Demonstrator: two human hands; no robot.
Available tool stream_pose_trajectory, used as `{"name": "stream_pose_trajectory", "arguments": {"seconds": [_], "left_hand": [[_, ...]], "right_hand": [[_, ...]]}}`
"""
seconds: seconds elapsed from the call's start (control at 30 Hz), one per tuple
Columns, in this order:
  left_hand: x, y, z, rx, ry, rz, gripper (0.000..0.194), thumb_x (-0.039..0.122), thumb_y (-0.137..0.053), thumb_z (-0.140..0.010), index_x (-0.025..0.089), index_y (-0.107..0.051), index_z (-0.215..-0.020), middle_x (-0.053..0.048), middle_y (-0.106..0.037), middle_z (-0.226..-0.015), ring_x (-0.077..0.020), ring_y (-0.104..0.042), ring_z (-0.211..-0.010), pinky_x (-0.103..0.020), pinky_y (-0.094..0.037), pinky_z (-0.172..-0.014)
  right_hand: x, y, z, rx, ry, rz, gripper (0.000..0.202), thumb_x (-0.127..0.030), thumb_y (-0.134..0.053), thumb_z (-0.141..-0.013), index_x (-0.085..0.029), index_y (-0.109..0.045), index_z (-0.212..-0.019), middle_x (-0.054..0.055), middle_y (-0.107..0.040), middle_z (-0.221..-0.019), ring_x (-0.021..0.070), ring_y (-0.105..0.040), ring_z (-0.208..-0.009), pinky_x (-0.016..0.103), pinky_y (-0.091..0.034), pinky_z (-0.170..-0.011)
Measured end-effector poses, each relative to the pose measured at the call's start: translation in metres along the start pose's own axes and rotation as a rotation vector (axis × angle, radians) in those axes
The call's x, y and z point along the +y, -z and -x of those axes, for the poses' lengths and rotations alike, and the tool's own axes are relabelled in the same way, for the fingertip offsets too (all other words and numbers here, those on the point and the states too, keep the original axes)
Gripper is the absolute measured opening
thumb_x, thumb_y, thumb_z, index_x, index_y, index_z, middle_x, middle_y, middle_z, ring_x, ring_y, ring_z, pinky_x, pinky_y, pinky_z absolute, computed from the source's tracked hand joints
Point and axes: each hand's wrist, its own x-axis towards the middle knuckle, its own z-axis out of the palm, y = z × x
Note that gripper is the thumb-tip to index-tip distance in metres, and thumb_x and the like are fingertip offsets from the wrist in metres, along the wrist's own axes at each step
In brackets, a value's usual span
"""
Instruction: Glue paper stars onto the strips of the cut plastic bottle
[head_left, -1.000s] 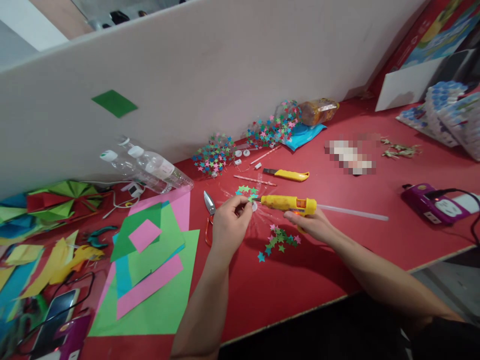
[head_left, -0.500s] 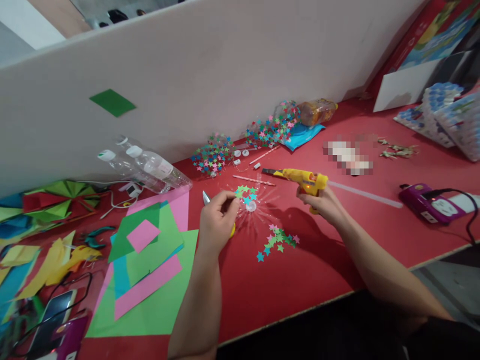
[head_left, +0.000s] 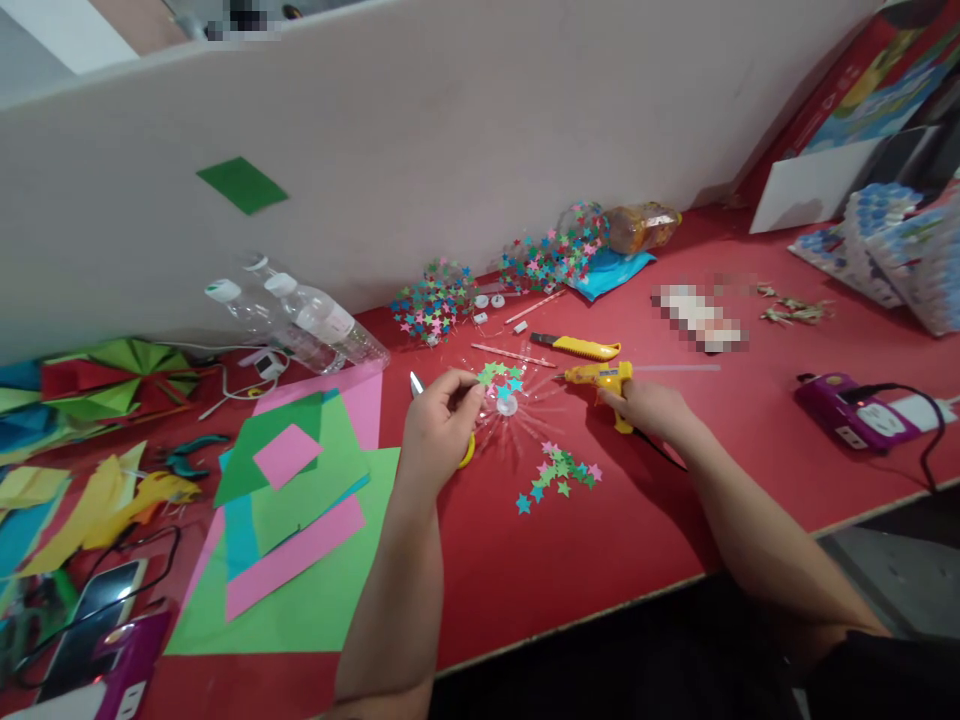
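Observation:
My right hand (head_left: 651, 408) is wrapped around a yellow hot glue gun (head_left: 600, 378), its nozzle pointing left toward a cut clear plastic bottle piece (head_left: 507, 407). The piece lies with thin strips fanned out, and green and blue paper stars (head_left: 501, 378) sit on its far strips. My left hand (head_left: 441, 425) is closed in a pinch at the left edge of these strips; the pinched strip is mostly hidden by the fingers. Partly under that hand are scissors (head_left: 468, 452) with yellow handles. Loose paper stars (head_left: 562, 468) lie in front of the piece. Behind the glue gun rests a yellow utility knife (head_left: 586, 347).
Star-covered clear ornaments (head_left: 435, 300) stand along the partition, near a drink bottle (head_left: 643, 227). Empty plastic bottles (head_left: 322, 325) lean at left behind coloured paper sheets (head_left: 300, 560). A purple power strip (head_left: 847, 415) is at right. A black cord trails from the glue gun.
My right hand has lowered the glue gun and brought its nozzle closer to the plastic piece, uncovering the utility knife behind. My left hand keeps its pinch in nearly the same place.

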Motion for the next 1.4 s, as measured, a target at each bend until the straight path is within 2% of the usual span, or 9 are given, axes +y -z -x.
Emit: {"name": "stream_pose_trajectory", "arguments": {"seconds": [0.17, 0.37, 0.5, 0.73, 0.87, 0.97, 1.1, 1.23, 1.4], "left_hand": [[0.003, -0.002, 0.002, -0.045, 0.042, 0.108, 0.013, 0.028, -0.056, -0.082, 0.017, -0.057, -0.074, 0.003, -0.057, -0.065, -0.0088, -0.049, -0.053, -0.021, -0.038, -0.052], [0.012, -0.008, 0.004, -0.192, 0.233, 0.353, 0.014, 0.028, -0.055, -0.078, 0.017, -0.053, -0.07, 0.004, -0.053, -0.057, -0.0064, -0.045, -0.044, -0.018, -0.03, -0.042], [0.01, -0.007, 0.003, -0.264, 0.295, 0.482, 0.014, 0.029, -0.054, -0.076, 0.016, -0.053, -0.071, 0.004, -0.055, -0.058, -0.0049, -0.044, -0.043, -0.017, -0.029, -0.042], [0.005, -0.009, 0.0, -0.365, 0.341, 0.548, 0.014, 0.03, -0.054, -0.079, 0.016, -0.054, -0.074, 0.004, -0.054, -0.057, -0.0051, -0.041, -0.042, -0.019, -0.026, -0.041], [0.008, -0.002, -0.001, -0.184, 0.268, 0.349, 0.016, 0.033, -0.055, -0.084, 0.017, -0.057, -0.081, 0.006, -0.051, -0.057, -0.0065, -0.042, -0.046, -0.019, -0.031, -0.046], [0.01, 0.006, 0.001, -0.101, 0.166, 0.075, 0.018, 0.033, -0.057, -0.085, 0.017, -0.063, -0.08, 0.001, -0.061, -0.069, -0.0109, -0.055, -0.064, -0.022, -0.041, -0.059], [0.011, 0.004, 0.006, -0.267, 0.135, -0.205, 0.029, 0.037, -0.049, -0.091, 0.018, -0.071, -0.095, -0.001, -0.067, -0.073, -0.0136, -0.057, -0.064, -0.026, -0.041, -0.061], [0.011, -0.011, 0.012, -0.365, 0.191, -0.33, 0.038, 0.038, -0.048, -0.092, 0.018, -0.065, -0.119, 0.0, -0.063, -0.063, -0.0154, -0.056, -0.06, -0.028, -0.04, -0.06], [0.009, -0.023, 0.021, -0.476, 0.443, 0.062, 0.066, 0.035, -0.046, -0.092, 0.013, -0.026, -0.15, 0.006, -0.054, -0.048, -0.0122, -0.047, -0.044, -0.024, -0.036, -0.048]], "right_hand": [[-0.02, 0.02, 0.016, 0.143, 0.105, 0.094, 0.041, -0.055, -0.052, -0.087, -0.021, -0.059, -0.065, 0.006, -0.059, -0.058, 0.0184, -0.057, -0.059, 0.027, -0.032, -0.053], [-0.077, 0.035, 0.037, 0.356, 1.003, -0.174, 0.013, -0.024, -0.047, -0.094, -0.017, -0.059, -0.093, 0.006, -0.068, -0.083, 0.0154, -0.062, -0.074, 0.027, -0.046, -0.067], [-0.098, 0.029, 0.03, 0.371, 1.225, -0.209, 0.011, -0.02, -0.046, -0.095, -0.016, -0.057, -0.093, 0.008, -0.068, -0.086, 0.0174, -0.062, -0.082, 0.029, -0.05, -0.072], [-0.1, 0.025, 0.019, 0.345, 1.282, -0.3, 0.008, -0.017, -0.05, -0.094, -0.016, -0.058, -0.092, 0.006, -0.068, -0.085, 0.0136, -0.061, -0.078, 0.026, -0.048, -0.071], [-0.091, 0.04, 0.014, 0.319, 1.099, -0.364, 0.006, -0.018, -0.056, -0.09, -0.016, -0.06, -0.086, -0.001, -0.061, -0.068, 0.008, -0.053, -0.06, 0.02, -0.041, -0.059], [-0.081, 0.055, 0.006, 0.143, 0.924, -0.34, 0.007, -0.022, -0.059, -0.087, -0.017, -0.062, -0.084, -0.006, -0.053, -0.059, 0.0059, -0.047, -0.053, 0.019, -0.035, -0.054], [-0.073, 0.06, -0.007, -0.207, 0.909, -0.308, 0.008, -0.024, -0.06, -0.086, -0.017, -0.063, -0.084, -0.006, -0.055, -0.061, 0.0054, -0.044, -0.052, 0.018, -0.032, -0.053], [-0.074, 0.053, -0.018, -0.322, 0.9, -0.329, 0.009, -0.024, -0.058, -0.085, -0.017, -0.063, -0.083, -0.004, -0.059, -0.065, 0.0059, -0.044, -0.054, 0.019, -0.031, -0.054], [-0.075, 0.045, -0.026, -0.397, 0.94, -0.366, 0.006, -0.021, -0.058, -0.086, -0.017, -0.062, -0.083, -0.005, -0.057, -0.065, 0.0051, -0.043, -0.054, 0.019, -0.031, -0.055]]}}
